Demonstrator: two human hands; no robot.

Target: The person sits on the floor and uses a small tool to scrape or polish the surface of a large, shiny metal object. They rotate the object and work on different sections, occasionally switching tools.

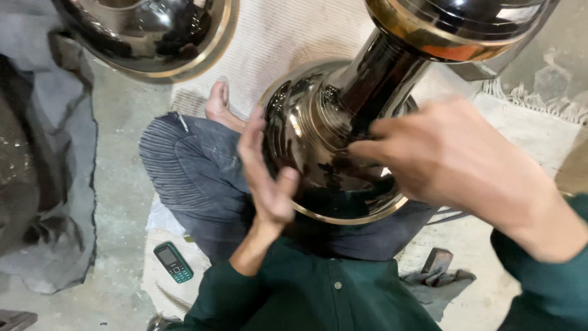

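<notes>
A large shiny dark metal piece [318,129], with a domed base, a thick neck and gold-coloured rims, rests in my lap. My left hand [266,171] lies flat against the left side of the dome, fingers spread and pointing up. My right hand [450,159] reaches in from the right, and its fingertips press on the ridged collar where the neck meets the dome. A wider dark and gold section [453,24] tops the neck at the upper right. I sit cross-legged in grey trousers [196,178], with a bare foot [218,104] showing.
A second polished dark bowl with a gold rim [153,37] sits at the upper left. Grey cloth [43,184] is piled at the left. A small green mobile phone [173,262] lies on the woven mat [288,37]. A hammer head [437,260] lies on a rag at the lower right.
</notes>
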